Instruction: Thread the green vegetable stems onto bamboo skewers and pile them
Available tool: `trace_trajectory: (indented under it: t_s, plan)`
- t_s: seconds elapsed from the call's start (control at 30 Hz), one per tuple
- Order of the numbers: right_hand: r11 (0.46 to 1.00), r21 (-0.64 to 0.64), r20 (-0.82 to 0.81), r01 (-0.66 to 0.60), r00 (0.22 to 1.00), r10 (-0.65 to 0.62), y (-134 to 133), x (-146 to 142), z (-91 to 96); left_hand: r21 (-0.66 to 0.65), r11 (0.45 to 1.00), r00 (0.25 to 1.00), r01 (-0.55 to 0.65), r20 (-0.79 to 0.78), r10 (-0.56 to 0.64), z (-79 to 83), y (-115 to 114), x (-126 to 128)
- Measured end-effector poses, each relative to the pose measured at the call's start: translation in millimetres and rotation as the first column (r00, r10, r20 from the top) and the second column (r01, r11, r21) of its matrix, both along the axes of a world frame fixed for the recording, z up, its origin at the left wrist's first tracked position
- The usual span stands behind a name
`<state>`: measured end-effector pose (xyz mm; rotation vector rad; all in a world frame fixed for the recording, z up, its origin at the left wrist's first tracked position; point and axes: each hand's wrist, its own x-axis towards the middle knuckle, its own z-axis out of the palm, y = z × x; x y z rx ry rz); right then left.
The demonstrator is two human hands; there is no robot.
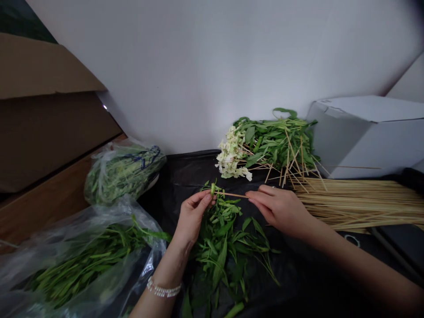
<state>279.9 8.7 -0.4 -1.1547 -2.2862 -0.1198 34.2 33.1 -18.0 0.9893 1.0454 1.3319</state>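
L hand (194,216) closed on a green stem (212,189), R hand (280,207) gripping a wooden skewer (232,194), its tip at the stem, center of frame. Loose greens (221,251) below on black plastic (179,176). Skewer bundle (351,203) at right, skewered greens (274,145) upper center, bagged greens (89,260) lower left.

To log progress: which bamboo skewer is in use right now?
The lone skewer between the left hand and right hand, its tip at a green stem; most others lie in the bundle or stick from the skewered greens.
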Motion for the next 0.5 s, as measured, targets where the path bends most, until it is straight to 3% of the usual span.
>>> trace_trajectory:
  t_s: [0.5]
  plan:
    - [1.0, 0.024, -0.011, -0.005, 1.0, 0.005, -2.0, -1.6, -0.2, 0.007, 1.0, 0.997, -0.025, 0.079, 0.024, 4.5, -1.3, 0.3]
